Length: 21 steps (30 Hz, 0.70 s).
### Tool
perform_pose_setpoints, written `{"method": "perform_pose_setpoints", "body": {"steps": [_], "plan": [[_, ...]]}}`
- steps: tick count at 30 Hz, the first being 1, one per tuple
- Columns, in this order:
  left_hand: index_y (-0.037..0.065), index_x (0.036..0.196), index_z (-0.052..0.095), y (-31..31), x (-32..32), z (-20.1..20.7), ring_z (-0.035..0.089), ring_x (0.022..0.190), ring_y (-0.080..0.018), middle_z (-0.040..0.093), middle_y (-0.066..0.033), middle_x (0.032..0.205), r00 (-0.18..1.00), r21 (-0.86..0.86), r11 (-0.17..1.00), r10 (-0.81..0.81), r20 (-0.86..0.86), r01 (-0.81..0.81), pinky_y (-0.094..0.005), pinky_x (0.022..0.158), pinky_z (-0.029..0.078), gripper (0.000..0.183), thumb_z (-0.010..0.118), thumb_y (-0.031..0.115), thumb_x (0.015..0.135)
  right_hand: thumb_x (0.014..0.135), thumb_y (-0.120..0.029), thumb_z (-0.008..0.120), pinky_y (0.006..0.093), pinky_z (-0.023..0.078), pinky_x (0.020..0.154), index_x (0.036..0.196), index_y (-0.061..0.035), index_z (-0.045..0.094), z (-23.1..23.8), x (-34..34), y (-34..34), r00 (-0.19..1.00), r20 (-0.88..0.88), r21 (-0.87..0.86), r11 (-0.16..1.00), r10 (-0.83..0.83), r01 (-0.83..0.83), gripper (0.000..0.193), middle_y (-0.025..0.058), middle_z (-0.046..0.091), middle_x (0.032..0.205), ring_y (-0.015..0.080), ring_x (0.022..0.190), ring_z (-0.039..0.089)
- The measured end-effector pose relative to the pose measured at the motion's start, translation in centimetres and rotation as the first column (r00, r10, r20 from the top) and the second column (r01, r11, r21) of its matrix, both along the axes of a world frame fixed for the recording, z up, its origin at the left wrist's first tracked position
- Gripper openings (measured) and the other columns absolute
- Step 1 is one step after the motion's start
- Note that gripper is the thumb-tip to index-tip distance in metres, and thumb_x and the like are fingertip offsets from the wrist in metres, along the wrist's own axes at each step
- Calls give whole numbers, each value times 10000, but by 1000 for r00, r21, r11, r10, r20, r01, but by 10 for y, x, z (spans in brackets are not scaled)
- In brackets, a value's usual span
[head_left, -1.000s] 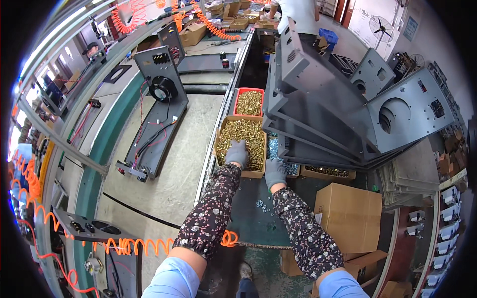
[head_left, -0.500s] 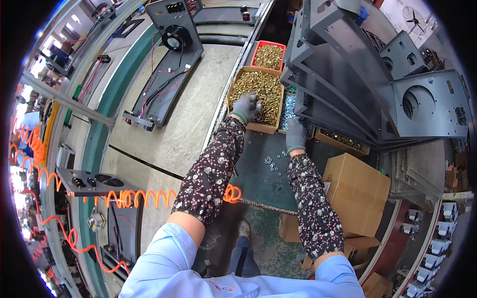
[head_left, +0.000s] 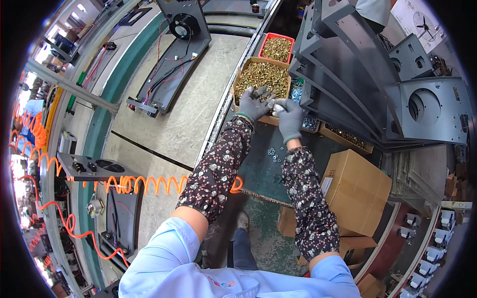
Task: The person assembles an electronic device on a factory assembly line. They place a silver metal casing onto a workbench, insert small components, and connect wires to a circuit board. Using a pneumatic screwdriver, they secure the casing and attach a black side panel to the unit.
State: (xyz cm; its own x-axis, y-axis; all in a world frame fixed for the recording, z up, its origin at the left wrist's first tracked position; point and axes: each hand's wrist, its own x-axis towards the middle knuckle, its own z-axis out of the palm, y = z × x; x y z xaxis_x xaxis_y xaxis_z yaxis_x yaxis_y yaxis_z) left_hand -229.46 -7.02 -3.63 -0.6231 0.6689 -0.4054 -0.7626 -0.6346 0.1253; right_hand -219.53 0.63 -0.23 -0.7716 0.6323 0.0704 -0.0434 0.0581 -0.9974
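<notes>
My left hand (head_left: 253, 104), in a grey glove, is over the near edge of a cardboard box of brass-coloured screws (head_left: 263, 74). Its fingers are bent toward the right, and what they hold is too small to make out. Close beside it, my right hand (head_left: 290, 119), also gloved, brings its thumb and fingers together at the left fingertips. Whatever is pinched there cannot be told. Behind the right hand, a box of small silvery-blue parts (head_left: 296, 94) is partly hidden. Several loose nuts or washers (head_left: 274, 155) lie on the dark green bench top (head_left: 263, 171).
A red bin of screws (head_left: 276, 48) stands beyond the box. Grey metal panels (head_left: 348, 84) lean upright at right, above a cardboard carton (head_left: 357, 191). On the left conveyor lies a panel with a fan and wires (head_left: 174, 74). An orange coiled hose (head_left: 149, 185) crosses in front.
My right hand has left the silvery parts and moved left and inward to meet my left hand. The left hand has drawn back to the screw box's near edge.
</notes>
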Motion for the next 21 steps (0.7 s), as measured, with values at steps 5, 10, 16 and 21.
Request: {"method": "perform_pose_setpoints", "body": {"steps": [5, 10, 16, 21], "plan": [[1, 1183, 422, -2, 19, 14, 398, 1127, -386, 407, -230, 1239, 1000, -21, 1000, 12, -22, -12, -490, 955, 311, 489, 340, 379, 884, 779, 74, 483, 217, 507, 627, 940, 8, 617, -6, -10, -7, 975, 112, 163, 964, 193, -209, 220, 58, 605, 906, 113, 762, 582], [-8, 1179, 433, -8, 17, -7, 390, 1136, -393, 411, -230, 1238, 998, 72, 997, 40, -51, -36, -495, 963, 295, 480, 319, 359, 892, 786, 78, 476, 251, 515, 674, 1049, 41, 552, -8, -5, -5, 974, 35, -289, 935, 224, -205, 276, 105, 595, 964, 167, 812, 596], [-33, 1162, 433, 4, 24, -6, 375, 1142, -385, 408, -239, 1235, 989, 151, 979, 123, 76, -134, -491, 980, 271, 474, 306, 341, 900, 749, 101, 544, 271, 520, 700, 1032, 57, 540, -20, -6, 1, 994, 56, -236, 968, 97, -81, 286, 130, 590, 970, 195, 854, 596], [-25, 1181, 419, -2, 28, -2, 371, 1149, -376, 412, -229, 1237, 992, 185, 975, 113, 59, -122, -482, 972, 283, 481, 304, 347, 900, 737, 123, 523, 251, 522, 683, 1007, 61, 550, -14, -8, -6, 997, -64, -274, 960, 39, -55, 279, 128, 601, 931, 175, 822, 594]]}}
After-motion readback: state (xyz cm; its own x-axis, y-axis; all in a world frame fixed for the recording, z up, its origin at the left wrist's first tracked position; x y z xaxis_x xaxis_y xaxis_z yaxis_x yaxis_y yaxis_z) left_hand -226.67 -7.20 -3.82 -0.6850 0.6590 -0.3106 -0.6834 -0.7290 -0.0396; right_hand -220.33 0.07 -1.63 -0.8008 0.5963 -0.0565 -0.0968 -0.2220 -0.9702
